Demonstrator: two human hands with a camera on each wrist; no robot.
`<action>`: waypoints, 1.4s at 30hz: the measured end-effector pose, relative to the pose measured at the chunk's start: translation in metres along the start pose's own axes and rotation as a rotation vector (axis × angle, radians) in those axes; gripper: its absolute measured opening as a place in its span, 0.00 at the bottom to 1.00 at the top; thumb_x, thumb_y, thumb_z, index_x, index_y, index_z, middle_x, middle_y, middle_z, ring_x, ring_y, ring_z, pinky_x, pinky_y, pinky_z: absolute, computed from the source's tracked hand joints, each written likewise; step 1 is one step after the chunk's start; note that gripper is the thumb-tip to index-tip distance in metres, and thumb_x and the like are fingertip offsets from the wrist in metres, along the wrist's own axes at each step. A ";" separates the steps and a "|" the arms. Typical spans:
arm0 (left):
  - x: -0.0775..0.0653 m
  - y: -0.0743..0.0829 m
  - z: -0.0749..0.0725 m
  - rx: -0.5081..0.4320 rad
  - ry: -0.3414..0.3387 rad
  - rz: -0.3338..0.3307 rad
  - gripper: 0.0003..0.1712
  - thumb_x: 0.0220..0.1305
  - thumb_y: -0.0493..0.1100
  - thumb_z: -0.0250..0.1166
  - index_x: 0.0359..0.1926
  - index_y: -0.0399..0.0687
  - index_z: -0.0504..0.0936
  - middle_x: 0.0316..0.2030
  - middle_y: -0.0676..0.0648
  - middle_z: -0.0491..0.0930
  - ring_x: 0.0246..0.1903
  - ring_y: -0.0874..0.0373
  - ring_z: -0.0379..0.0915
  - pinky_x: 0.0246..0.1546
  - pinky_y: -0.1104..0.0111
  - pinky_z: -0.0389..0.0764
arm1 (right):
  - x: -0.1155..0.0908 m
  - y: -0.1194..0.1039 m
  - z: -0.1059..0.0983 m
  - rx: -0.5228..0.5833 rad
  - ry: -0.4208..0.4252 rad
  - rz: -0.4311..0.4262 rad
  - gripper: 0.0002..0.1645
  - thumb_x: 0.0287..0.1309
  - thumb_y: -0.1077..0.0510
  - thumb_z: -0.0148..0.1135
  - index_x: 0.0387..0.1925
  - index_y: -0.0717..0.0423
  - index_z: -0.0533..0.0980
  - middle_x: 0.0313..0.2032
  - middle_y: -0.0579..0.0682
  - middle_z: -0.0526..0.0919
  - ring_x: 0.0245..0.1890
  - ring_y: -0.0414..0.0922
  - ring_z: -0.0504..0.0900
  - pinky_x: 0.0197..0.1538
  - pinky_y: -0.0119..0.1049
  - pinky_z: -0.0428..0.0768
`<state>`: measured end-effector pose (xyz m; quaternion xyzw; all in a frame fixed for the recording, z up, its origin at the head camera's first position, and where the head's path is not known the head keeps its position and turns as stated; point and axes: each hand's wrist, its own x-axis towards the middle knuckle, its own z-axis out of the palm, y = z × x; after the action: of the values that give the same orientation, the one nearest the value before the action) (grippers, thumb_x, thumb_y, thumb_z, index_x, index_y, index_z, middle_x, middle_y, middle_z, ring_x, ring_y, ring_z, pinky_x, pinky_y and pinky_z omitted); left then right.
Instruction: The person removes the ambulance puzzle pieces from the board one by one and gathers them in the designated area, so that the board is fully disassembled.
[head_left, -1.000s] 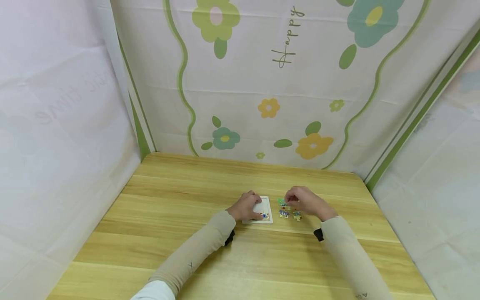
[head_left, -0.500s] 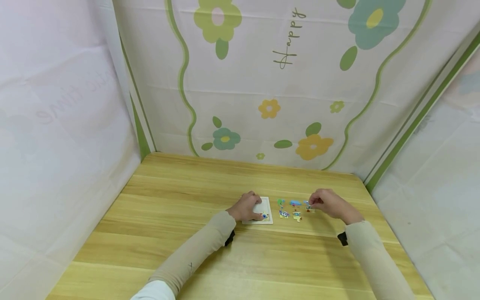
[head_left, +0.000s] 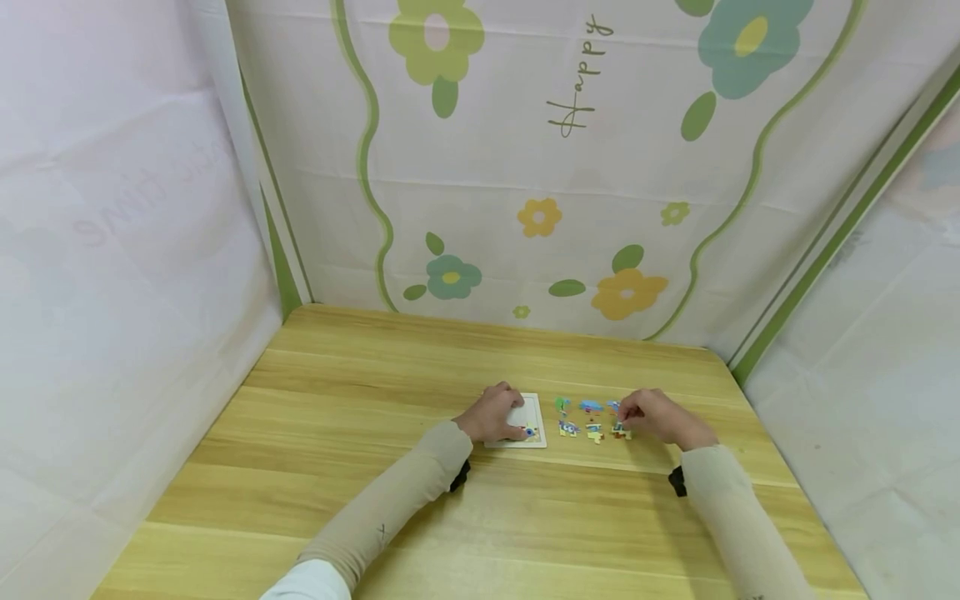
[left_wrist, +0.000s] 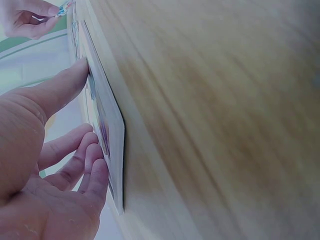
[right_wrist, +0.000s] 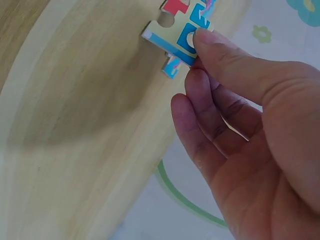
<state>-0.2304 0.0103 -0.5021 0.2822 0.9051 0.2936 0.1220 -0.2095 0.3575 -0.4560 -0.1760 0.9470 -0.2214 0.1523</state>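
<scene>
My left hand (head_left: 492, 414) rests on a white-rimmed puzzle tray (head_left: 536, 410), its thumb and fingertips on the top surface. Part of the picture shows in the tray near the thumb, while the palm side is covered. To the right, my right hand (head_left: 662, 417) pinches a jigsaw puzzle piece (right_wrist: 176, 38) between thumb and fingers. That piece is pale yellow with blue and red print and a blue edge. Another puzzle piece (right_wrist: 171, 67) peeks out behind it. Between the hands lie several loose pieces, among them a green one (head_left: 562, 405) and a blue one (head_left: 591, 406).
All of this lies on a wood-grain table (head_left: 375, 400). A flower-printed white cloth (head_left: 480, 167) hangs along its far edge, with more white cloth at both sides. Black bands (head_left: 678, 481) are worn at the wrists.
My right hand has moved right from the loose pieces near the tray, then slightly down toward the table with the puzzle piece. The left hand stays on the tray.
</scene>
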 end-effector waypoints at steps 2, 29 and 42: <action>0.000 0.000 0.000 -0.005 -0.001 0.001 0.34 0.65 0.49 0.77 0.66 0.38 0.79 0.62 0.42 0.76 0.60 0.48 0.72 0.66 0.58 0.76 | 0.001 0.003 0.002 -0.010 0.011 0.000 0.09 0.69 0.70 0.63 0.39 0.57 0.86 0.42 0.52 0.88 0.37 0.42 0.79 0.38 0.36 0.79; -0.005 -0.003 -0.011 0.061 -0.034 0.045 0.34 0.66 0.51 0.76 0.66 0.38 0.80 0.61 0.43 0.76 0.55 0.51 0.70 0.58 0.63 0.76 | 0.023 -0.023 0.006 -0.066 0.029 -0.111 0.11 0.68 0.65 0.68 0.50 0.65 0.84 0.46 0.57 0.89 0.44 0.47 0.86 0.48 0.42 0.86; -0.031 -0.016 -0.033 0.037 -0.043 0.110 0.35 0.66 0.47 0.77 0.67 0.33 0.78 0.59 0.39 0.76 0.53 0.51 0.68 0.58 0.59 0.76 | 0.049 -0.088 0.029 -0.087 -0.053 -0.205 0.16 0.66 0.65 0.70 0.54 0.65 0.83 0.52 0.60 0.87 0.52 0.54 0.86 0.55 0.49 0.85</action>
<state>-0.2247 -0.0338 -0.4830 0.3398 0.8907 0.2771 0.1198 -0.2192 0.2534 -0.4497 -0.2840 0.9284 -0.1899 0.1460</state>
